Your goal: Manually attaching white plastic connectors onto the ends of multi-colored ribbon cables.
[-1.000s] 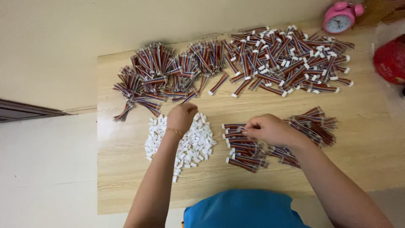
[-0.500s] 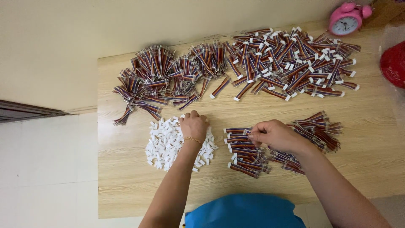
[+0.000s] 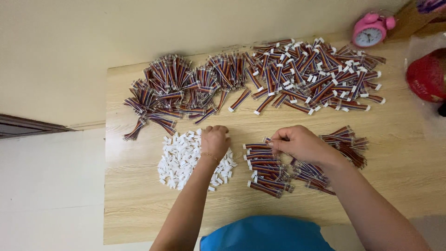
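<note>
Resting mid-frame on bench (image 3: 139, 200): left hand (image 3: 215, 141) curled over white connector housings (image 3: 179, 160), right hand (image 3: 297, 144) pinching ribbon-cable jumpers (image 3: 265, 169).

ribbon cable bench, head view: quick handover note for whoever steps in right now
Left hand: fingers curled on the pile of white connector housings; whether it pinches one cannot be told.
Right hand: fingers pinch a cable end over the near stack of ribbon cables.
More cables without housings lie behind the right hand.
Far side of the wooden table: large heap with white ends, heap of bare-ended bundles.
Done: the far capped heap. Left: bare bundles.
</note>
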